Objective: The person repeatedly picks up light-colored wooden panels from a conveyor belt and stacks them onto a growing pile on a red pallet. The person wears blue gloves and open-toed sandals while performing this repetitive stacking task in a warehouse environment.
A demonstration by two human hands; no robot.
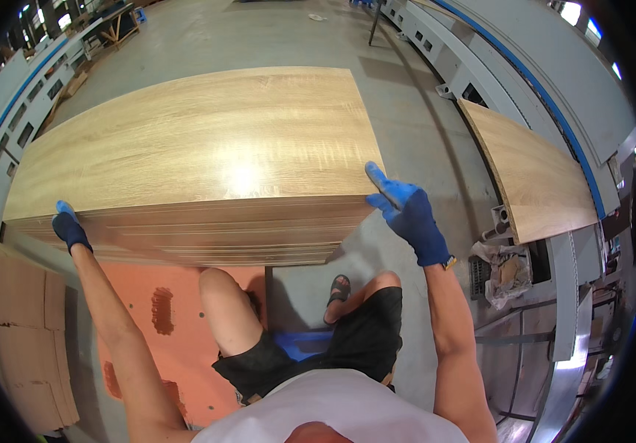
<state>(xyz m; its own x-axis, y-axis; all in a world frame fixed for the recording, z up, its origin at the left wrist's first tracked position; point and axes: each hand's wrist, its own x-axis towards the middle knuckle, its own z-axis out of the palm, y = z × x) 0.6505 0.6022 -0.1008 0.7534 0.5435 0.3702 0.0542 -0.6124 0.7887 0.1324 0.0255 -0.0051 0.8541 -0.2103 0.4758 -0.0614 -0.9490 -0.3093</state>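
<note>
A tall stack of light wood-grain boards lies before me, its layered near edges facing my body. My left hand, in a blue-coated knit glove, touches the near edge of the stack toward its left end. Its fingertips reach onto the top board, and its underside is hidden. At the near right corner is my gloved right hand, with its fingers stretched out and apart against the board's edge. Neither hand visibly lifts anything.
An orange platform lies beneath my legs. Brown cartons stand at the left. To the right, another wood-grain board rests on a long grey machine, above a crate with plastic wrapping. More machinery runs along the far left.
</note>
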